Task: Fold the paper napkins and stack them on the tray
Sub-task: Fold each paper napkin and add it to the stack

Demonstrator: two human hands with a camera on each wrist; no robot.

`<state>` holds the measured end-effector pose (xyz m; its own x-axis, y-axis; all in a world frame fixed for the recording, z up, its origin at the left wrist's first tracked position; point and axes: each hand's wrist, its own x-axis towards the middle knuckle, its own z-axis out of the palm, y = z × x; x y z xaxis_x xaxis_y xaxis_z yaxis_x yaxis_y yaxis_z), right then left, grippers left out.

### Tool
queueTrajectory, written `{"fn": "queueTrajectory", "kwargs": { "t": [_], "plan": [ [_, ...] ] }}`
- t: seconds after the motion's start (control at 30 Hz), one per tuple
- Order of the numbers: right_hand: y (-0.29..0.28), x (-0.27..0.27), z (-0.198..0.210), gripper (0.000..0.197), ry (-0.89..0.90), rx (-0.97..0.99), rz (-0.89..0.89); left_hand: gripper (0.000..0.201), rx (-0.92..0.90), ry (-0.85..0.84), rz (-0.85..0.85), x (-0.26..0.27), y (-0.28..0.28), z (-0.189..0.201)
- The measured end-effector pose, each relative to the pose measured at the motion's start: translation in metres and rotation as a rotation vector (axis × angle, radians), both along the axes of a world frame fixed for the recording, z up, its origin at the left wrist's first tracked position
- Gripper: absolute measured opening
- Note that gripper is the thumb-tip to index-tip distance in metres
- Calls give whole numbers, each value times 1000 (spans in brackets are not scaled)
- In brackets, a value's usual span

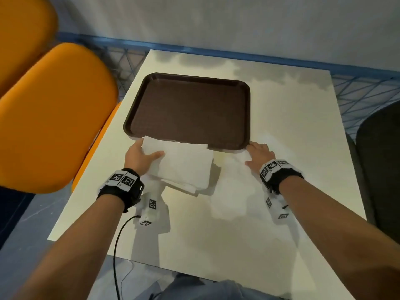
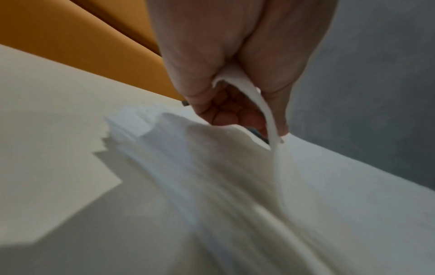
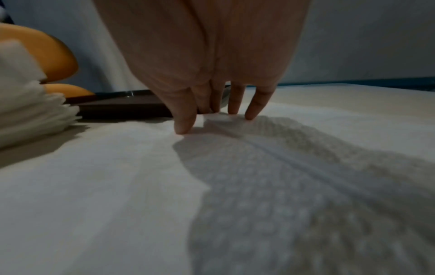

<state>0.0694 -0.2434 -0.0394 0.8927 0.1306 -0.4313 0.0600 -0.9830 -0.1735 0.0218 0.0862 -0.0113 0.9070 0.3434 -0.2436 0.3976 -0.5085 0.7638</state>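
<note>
A brown tray (image 1: 190, 109) lies on the white table with nothing on it. In front of its near edge sits a stack of white paper napkins (image 1: 188, 169). My left hand (image 1: 142, 156) grips the left edge of the top napkin (image 2: 268, 119), thumb on top and fingers underneath, lifting it off the stack (image 2: 188, 176). My right hand (image 1: 257, 152) is at the tray's near right corner (image 3: 122, 109). Its straight fingertips (image 3: 250, 113) press on an embossed napkin (image 3: 259, 176) spread flat on the table. The stack (image 3: 30, 111) shows at the left of the right wrist view.
Two orange chairs (image 1: 54, 118) stand close to the table's left edge, and a dark seat (image 1: 381, 159) is at the right. A blue mesh rail (image 1: 357, 92) runs behind the table (image 1: 216, 234). A black cable (image 1: 118, 245) hangs from my left wrist.
</note>
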Motion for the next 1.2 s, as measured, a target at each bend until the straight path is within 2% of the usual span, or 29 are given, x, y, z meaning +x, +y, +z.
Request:
{"fn": "queueTrajectory", "kwargs": {
  "t": [0.17, 0.33, 0.43, 0.5, 0.6, 0.67, 0.8, 0.9, 0.97, 1.03, 1.13, 1.2],
  "plan": [
    [-3, 5, 4, 58, 20, -12, 50, 53, 127, 90, -11, 4, 12, -11],
    [1, 2, 12, 48, 3, -41, 121, 64, 165, 122, 23, 8, 7, -14],
    [5, 1, 17, 60, 13, -101, 193, 71, 493, -1, 8, 7, -10, -8],
    [8, -1, 19, 66, 22, -125, 233, 72, 594, -111, -64, 5, -30, 0],
    [10, -2, 22, 64, 31, -147, 269, 66, 594, -223, -251, 0, -74, 11],
    [10, -3, 24, 59, 22, -152, 283, 60, 605, -208, -373, -4, -107, 13],
    [8, -8, 23, 50, -16, -119, 249, 53, 639, -57, -571, -9, -157, 0],
    [3, -12, 23, 50, -15, -53, 211, 37, 716, 98, -685, -11, -172, -10],
    [-1, -16, 21, 50, -46, -11, 178, 31, 752, 122, -698, -12, -174, -13],
    [-3, -19, 19, 54, -58, 20, 158, 34, 715, 100, -662, -10, -173, -14],
    [-3, -21, 22, 68, -86, 93, 181, 42, 621, -2, -616, -7, -169, -6],
    [1, -20, 31, 69, -138, 166, 227, 39, 599, -95, -627, -4, -165, 3]
  ]
}}
